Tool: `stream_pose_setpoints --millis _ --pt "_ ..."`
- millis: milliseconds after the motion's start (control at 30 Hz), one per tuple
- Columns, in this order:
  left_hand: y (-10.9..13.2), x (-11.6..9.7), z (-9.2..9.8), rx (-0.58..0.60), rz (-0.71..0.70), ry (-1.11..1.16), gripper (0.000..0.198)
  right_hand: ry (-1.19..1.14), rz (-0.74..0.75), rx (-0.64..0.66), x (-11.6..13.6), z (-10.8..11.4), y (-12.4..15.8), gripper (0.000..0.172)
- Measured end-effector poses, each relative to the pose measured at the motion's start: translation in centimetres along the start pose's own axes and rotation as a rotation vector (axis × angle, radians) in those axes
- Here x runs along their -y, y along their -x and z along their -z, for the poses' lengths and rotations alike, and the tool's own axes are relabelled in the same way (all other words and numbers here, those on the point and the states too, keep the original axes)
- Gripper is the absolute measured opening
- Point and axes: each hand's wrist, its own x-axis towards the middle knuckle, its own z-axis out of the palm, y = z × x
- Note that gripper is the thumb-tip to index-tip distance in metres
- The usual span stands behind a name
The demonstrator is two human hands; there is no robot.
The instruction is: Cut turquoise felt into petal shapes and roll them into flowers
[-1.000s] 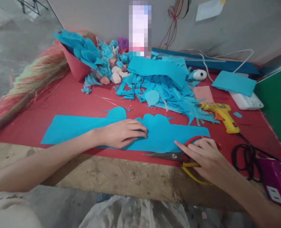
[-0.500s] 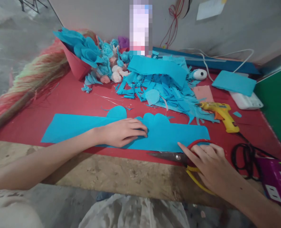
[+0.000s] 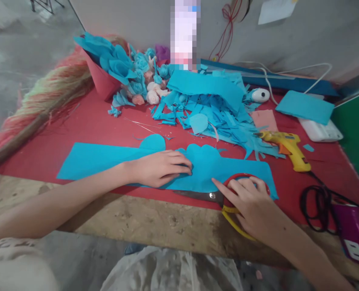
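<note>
A long strip of blue crepe paper [image 3: 243,171] lies across the front of the red table covering. My left hand [image 3: 164,167] rests palm down on its middle, fingers extended and slightly bent, pressing on the sheet. Rounded blue petal shapes [image 3: 201,151] sit along the strip's back edge just beyond that hand. My right hand [image 3: 249,198] grips a pair of scissors [image 3: 212,196] by its red and yellow handles, index finger pointing forward. The dark blades look closed and lie along the front edge of the strip, pointing left.
Behind the strip lies a heap of blue paper scraps [image 3: 203,105]. A yellow glue gun [image 3: 288,145] and a purple power box [image 3: 353,232] are on the right. Paper flowers [image 3: 141,64], a red cone holder [image 3: 102,83] and a broom [image 3: 52,97] occupy the back left.
My right hand and the scissors have slid left along the strip's front edge, uncovering its right end. My left hand stays in place; the view has shifted slightly.
</note>
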Motion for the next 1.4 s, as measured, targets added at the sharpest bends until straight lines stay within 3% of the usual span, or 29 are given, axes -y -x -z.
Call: stream_pose_setpoints --millis 500,900,1133,1400 --pt "0.0 0.0 0.0 0.013 0.004 -0.014 0.031 -0.089 0.115 -0.139 -0.8 -0.2 1.3 0.043" --pt "0.0 0.1 0.1 -0.007 0.006 0.035 0.030 0.040 -0.057 -0.012 0.7 -0.3 1.5 0.058" --pt "-0.2 0.0 0.2 -0.019 0.003 0.050 0.030 -0.012 -0.023 -0.025 0.7 -0.3 1.8 0.057" --pt "-0.1 0.1 0.2 -0.043 -0.017 0.052 0.029 0.103 -0.049 -0.001 0.5 -0.1 1.9 0.054"
